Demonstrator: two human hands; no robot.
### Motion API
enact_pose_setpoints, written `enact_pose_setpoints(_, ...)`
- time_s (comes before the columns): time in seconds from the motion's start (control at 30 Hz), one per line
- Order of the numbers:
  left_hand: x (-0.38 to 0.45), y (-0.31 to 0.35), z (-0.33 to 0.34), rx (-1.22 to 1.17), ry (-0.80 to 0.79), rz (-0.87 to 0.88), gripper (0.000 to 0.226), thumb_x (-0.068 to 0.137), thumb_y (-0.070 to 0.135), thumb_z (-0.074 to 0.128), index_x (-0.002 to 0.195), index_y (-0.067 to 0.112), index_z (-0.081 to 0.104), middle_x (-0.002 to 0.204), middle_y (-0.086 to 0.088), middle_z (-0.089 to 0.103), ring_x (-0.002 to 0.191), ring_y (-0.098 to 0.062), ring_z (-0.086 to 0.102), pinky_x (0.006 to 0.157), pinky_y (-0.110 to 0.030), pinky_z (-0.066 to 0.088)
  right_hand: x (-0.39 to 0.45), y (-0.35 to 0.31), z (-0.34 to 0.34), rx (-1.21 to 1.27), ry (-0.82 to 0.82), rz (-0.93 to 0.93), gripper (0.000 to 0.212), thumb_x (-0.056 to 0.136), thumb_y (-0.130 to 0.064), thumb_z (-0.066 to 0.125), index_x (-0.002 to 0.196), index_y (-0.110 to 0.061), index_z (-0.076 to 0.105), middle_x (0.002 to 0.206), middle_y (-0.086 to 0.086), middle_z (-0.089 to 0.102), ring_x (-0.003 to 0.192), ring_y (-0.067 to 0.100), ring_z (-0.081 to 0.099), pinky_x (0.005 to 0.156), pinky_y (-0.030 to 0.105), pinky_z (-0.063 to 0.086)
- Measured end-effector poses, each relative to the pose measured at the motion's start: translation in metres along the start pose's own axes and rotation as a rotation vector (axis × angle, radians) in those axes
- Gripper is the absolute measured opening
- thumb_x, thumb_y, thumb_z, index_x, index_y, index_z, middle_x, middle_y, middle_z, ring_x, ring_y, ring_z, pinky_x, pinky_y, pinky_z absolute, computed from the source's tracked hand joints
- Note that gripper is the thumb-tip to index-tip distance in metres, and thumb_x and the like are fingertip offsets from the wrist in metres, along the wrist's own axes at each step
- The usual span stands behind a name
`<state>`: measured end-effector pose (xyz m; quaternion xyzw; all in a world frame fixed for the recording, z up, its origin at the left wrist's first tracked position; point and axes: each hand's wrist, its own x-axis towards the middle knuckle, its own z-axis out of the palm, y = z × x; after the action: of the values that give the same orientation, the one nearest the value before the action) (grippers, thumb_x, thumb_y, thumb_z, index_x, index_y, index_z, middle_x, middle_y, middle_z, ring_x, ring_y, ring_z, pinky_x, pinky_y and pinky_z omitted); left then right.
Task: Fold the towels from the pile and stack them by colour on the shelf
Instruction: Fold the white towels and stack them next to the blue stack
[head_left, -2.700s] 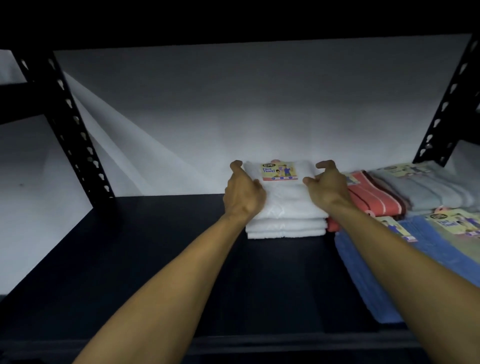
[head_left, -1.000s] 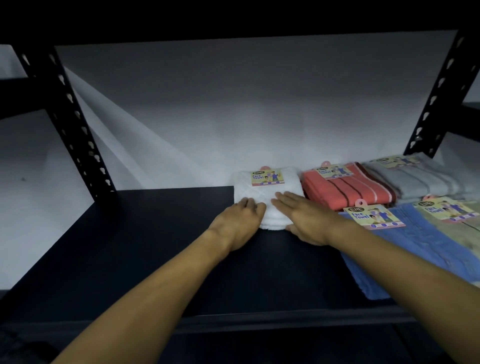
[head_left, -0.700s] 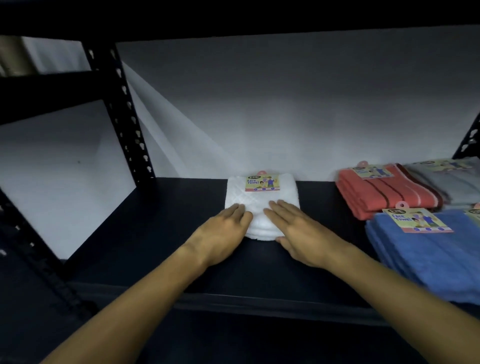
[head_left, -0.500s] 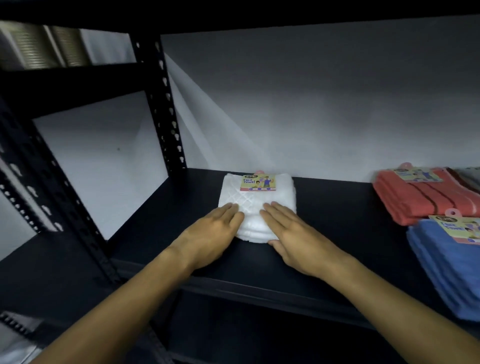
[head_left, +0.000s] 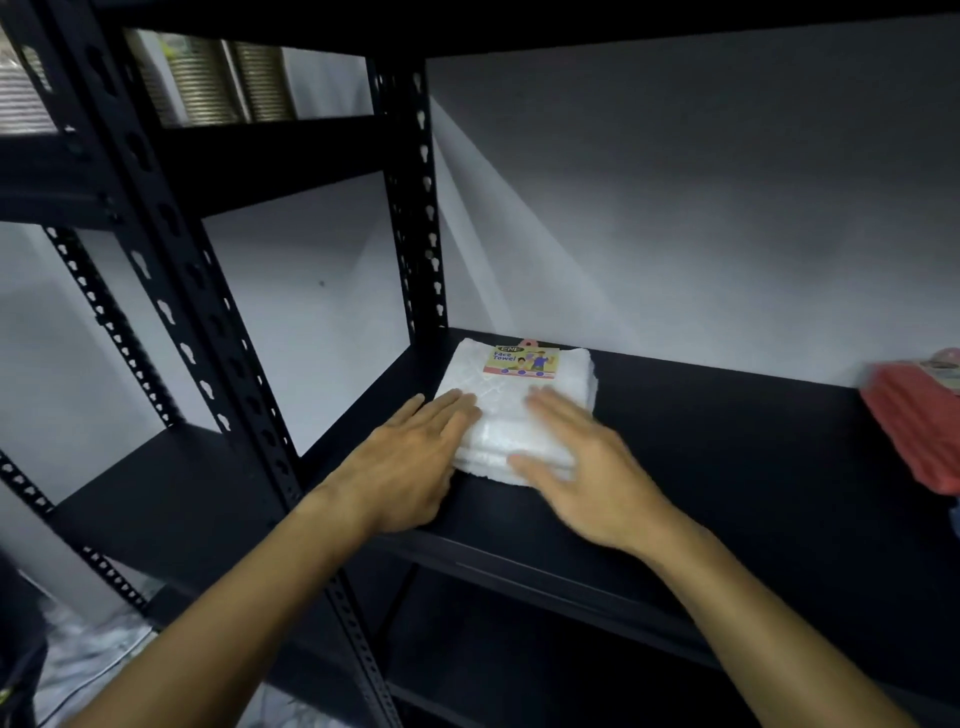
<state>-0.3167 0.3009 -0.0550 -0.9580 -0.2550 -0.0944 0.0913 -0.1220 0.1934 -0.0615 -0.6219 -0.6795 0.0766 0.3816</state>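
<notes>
White towel stack (head_left: 511, 410) sits on the dark shelf (head_left: 727, 441), at its left end, close to the black perforated upright (head_left: 421, 218) and near the back wall; a printed card label (head_left: 521, 362) lies on the stack's far edge. Left hand (head_left: 410, 467) lies flat, fingers straight and together, pressing the stack's left front corner. Right hand (head_left: 576, 467), a little blurred, lies flat as well, fingers extended over the stack's right front, thumb against the front edge. Neither hand grips; both are spread and pressing. Coral towels (head_left: 914, 426) lie well to the right of the white stack, partly cut off by the frame edge. Judged step: squaring and settling the white stack in its place. To do it well, press evenly with both palms so the layers do not skew, nudge the front edges flush with the thumbs, and keep the stack's side parallel to the upright. Risk: one-sided pressure could slide the top towel off the lower ones. Lift both hands straight up when done, without dragging the cloth.
</notes>
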Motion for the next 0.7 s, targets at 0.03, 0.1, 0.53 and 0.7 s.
enact_pose_setpoints(0.03, 0.000, 0.002, -0.002, -0.053, -0.002, -0.006, 0.075, 0.094, 0.028, 0.055, 0.156, 0.014, 0.015, 0.165, 0.001, 0.010, 0.152, -0.009, 0.001, 0.123, -0.030, -0.004, 0.003, 0.001, -0.004, 0.182, 0.164, 0.079, 0.057, 0.094, -0.032, 0.061, 0.144, -0.012, 0.042, 0.148, -0.014, 0.033, 0.140, -0.002, 0.024, 0.112, 0.009, 0.015)
enact_pose_setpoints(0.1, 0.004, 0.015, -0.008, -0.115, 0.031, -0.003, 0.084, 0.097, 0.048, 0.051, 0.158, 0.018, 0.003, 0.165, 0.006, -0.001, 0.150, -0.004, -0.011, 0.122, -0.029, -0.009, 0.015, 0.007, -0.011, 0.412, 0.340, 0.339, 0.053, 0.099, -0.036, 0.050, 0.146, -0.017, 0.038, 0.152, -0.010, 0.034, 0.139, 0.002, 0.028, 0.111, 0.014, 0.019)
enact_pose_setpoints(0.53, 0.020, 0.026, 0.029, 0.075, 0.086, -0.032, 0.068, 0.098, 0.042, 0.050, 0.153, 0.010, 0.027, 0.162, -0.009, 0.023, 0.151, -0.024, 0.014, 0.121, -0.053, 0.009, 0.061, 0.034, 0.040, 0.691, 0.310, 0.644, 0.035, 0.099, -0.028, 0.043, 0.133, -0.027, 0.040, 0.131, 0.000, 0.054, 0.114, 0.019, 0.057, 0.102, 0.044, 0.046)
enact_pose_setpoints(0.7, 0.013, 0.005, 0.025, 0.087, 0.017, -0.116, 0.068, 0.099, 0.035, 0.052, 0.155, 0.013, 0.021, 0.164, -0.009, 0.016, 0.152, -0.024, 0.007, 0.121, -0.056, 0.012, 0.081, 0.021, 0.062, 0.610, 0.297, 0.655, 0.061, 0.099, -0.034, 0.039, 0.153, -0.017, 0.015, 0.158, 0.002, 0.023, 0.141, 0.021, 0.032, 0.115, 0.044, 0.030)
